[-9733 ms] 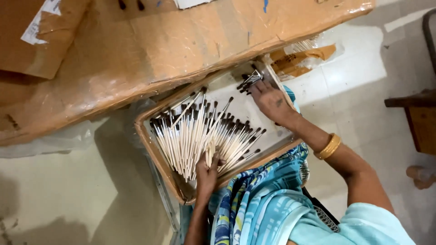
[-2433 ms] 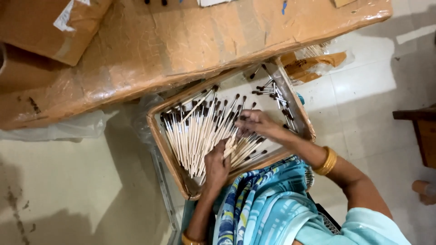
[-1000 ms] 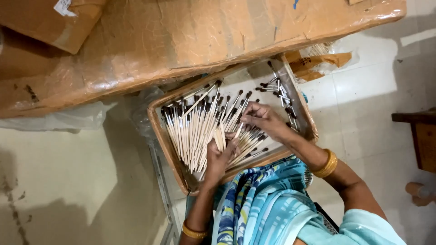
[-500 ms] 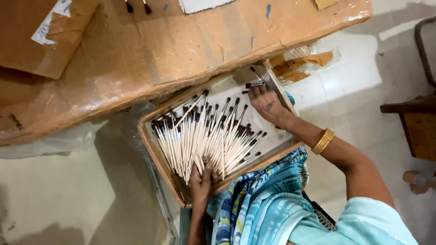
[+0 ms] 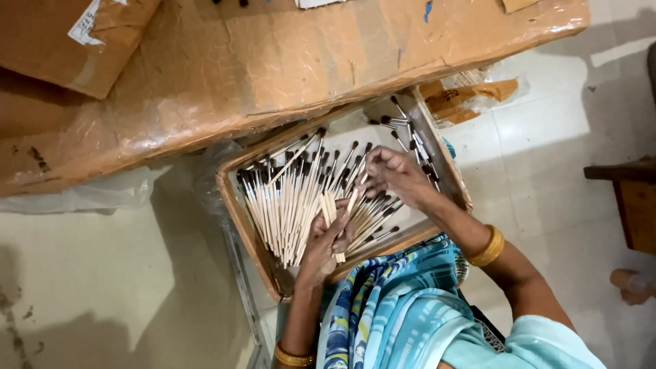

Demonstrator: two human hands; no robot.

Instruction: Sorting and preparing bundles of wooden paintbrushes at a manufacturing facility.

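A shallow cardboard tray (image 5: 236,205) holds several thin pale wooden sticks with black tips (image 5: 287,205), laid side by side. My left hand (image 5: 326,240) rests on the near part of the pile and is closed on a small bunch of sticks (image 5: 335,208), their pale ends poking up past my fingers. My right hand (image 5: 396,176) lies over the middle of the tray, fingertips pinching the top of a stick beside that bunch. A few loose sticks (image 5: 410,137) lie in the tray's far right corner. Both wrists wear gold bangles (image 5: 488,247).
A large brown parcel wrapped in clear film (image 5: 294,61) overhangs the tray's far side. Another cardboard box (image 5: 75,41) sits at top left. Torn cardboard in plastic (image 5: 465,99) lies to the tray's right. A wooden piece of furniture (image 5: 632,205) stands at the right edge on the tiled floor.
My right hand has come from the tray's far right corner to its middle. My left hand has moved up from the near edge onto the pile and closed on a few sticks.
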